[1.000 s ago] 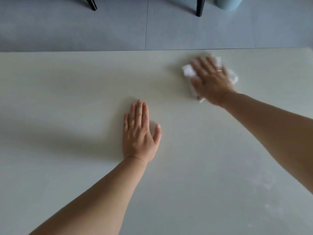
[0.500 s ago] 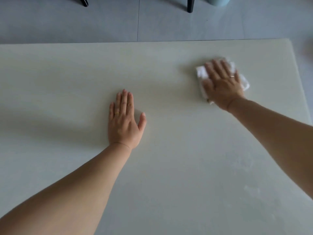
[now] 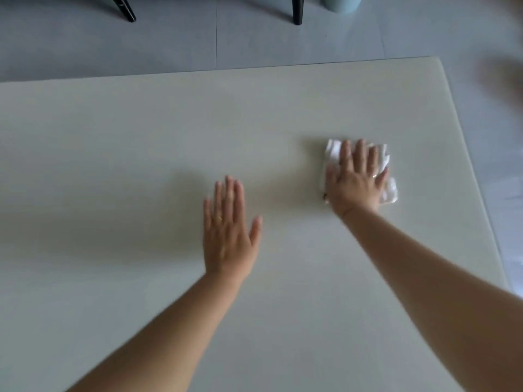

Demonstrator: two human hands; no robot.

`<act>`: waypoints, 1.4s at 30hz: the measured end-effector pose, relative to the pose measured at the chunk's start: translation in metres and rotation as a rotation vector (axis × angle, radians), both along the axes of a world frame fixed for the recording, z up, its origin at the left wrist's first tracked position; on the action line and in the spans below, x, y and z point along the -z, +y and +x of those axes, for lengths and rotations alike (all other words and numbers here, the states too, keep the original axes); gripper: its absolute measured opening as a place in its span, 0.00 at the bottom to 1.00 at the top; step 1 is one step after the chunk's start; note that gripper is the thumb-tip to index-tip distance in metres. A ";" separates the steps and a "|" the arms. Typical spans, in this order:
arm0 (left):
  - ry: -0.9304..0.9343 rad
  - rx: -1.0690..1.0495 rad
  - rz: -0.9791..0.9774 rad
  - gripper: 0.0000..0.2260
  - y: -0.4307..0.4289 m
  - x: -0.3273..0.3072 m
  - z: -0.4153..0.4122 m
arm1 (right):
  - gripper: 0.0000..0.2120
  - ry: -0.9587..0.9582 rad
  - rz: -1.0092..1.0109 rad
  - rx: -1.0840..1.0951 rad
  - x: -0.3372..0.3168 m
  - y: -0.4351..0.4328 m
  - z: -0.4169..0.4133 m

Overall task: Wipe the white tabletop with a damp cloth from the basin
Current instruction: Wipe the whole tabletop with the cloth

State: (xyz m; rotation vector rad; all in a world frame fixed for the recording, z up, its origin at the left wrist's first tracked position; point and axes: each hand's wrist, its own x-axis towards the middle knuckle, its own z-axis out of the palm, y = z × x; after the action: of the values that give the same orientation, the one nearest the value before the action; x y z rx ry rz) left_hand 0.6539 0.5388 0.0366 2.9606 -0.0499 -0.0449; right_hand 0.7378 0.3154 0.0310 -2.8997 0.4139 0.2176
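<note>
Nearest to where I am standing, the person's two forearms are reaching out over the white tabletop (image 3: 141, 154), and the surface around them is lying bare. The left hand (image 3: 229, 239) is pressing flat near the middle of the table, palm down, fingers straight and together, thumb spread; it is gripping nothing and looks to be only bracing the body. A ring is showing on one of its fingers.

Further out, toward two o'clock from that hand, the right hand (image 3: 355, 181) is lying spread on the white cloth (image 3: 332, 149), fingers open and flat, pinning it down by pressure, not closing round it. Crumpled edges of the cloth are poking out past the fingertips and beside the little finger.

Compared with a second ago, the cloth is sitting farther from the table's far edge and closer to the right-hand edge, so the stroke is sweeping rightward and back toward the person. I judge the far strip is done and the pass is working across the right side; the near half is probably still waiting.

Beyond the table, at twelve o'clock, dark furniture legs (image 3: 297, 9) and a pale blue container (image 3: 342, 2) are standing on the grey floor (image 3: 169, 38). Whether that container is the basin, I cannot tell.
</note>
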 end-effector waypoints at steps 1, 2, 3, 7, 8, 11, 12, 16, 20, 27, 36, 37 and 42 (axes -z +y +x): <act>0.025 0.038 -0.025 0.30 -0.014 0.001 -0.019 | 0.27 -0.021 0.011 -0.047 0.001 0.021 -0.014; 0.047 0.063 -0.038 0.30 -0.025 0.003 -0.036 | 0.27 -0.027 0.031 -0.165 0.001 0.039 -0.030; 0.065 0.070 -0.043 0.30 -0.033 0.005 -0.049 | 0.27 -0.014 0.033 -0.321 0.000 0.045 -0.046; 0.080 0.047 -0.025 0.30 -0.036 0.013 -0.062 | 0.28 -0.034 -0.049 -0.567 -0.005 -0.015 -0.056; 0.083 0.049 -0.024 0.30 -0.036 0.013 -0.060 | 0.28 -0.033 -0.055 -0.459 -0.004 -0.033 -0.052; 0.094 0.046 -0.021 0.31 -0.036 0.015 -0.060 | 0.27 -0.010 -0.005 -0.056 -0.001 -0.036 -0.056; 0.092 0.046 -0.015 0.31 -0.036 0.016 -0.061 | 0.26 -0.023 0.001 0.013 -0.001 -0.017 -0.065; 0.073 0.041 0.000 0.30 -0.036 0.017 -0.060 | 0.26 -0.023 0.003 -0.412 -0.003 0.035 -0.123; 0.069 0.039 -0.016 0.31 -0.036 0.015 -0.060 | 0.27 -0.022 -0.056 -0.565 -0.005 -0.041 -0.121; 0.039 0.034 -0.024 0.31 -0.038 0.014 -0.060 | 0.27 -0.036 0.041 -0.113 -0.005 0.021 -0.164; 0.028 0.048 0.013 0.30 -0.040 0.004 -0.081 | 0.29 0.027 0.003 0.098 -0.006 -0.038 -0.193; 0.018 0.046 -0.005 0.30 -0.044 0.002 -0.098 | 0.29 0.025 0.015 0.139 -0.006 -0.018 -0.201; 0.096 0.125 -0.070 0.28 -0.059 0.002 -0.199 | 0.25 -0.004 0.017 -0.449 -0.013 0.010 -0.255</act>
State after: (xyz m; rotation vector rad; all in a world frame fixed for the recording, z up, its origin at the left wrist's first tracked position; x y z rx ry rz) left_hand 0.4546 0.4799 0.0348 2.8772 -0.2192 -0.1984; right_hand 0.4828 0.3256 0.0444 -2.9348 -0.2460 0.2780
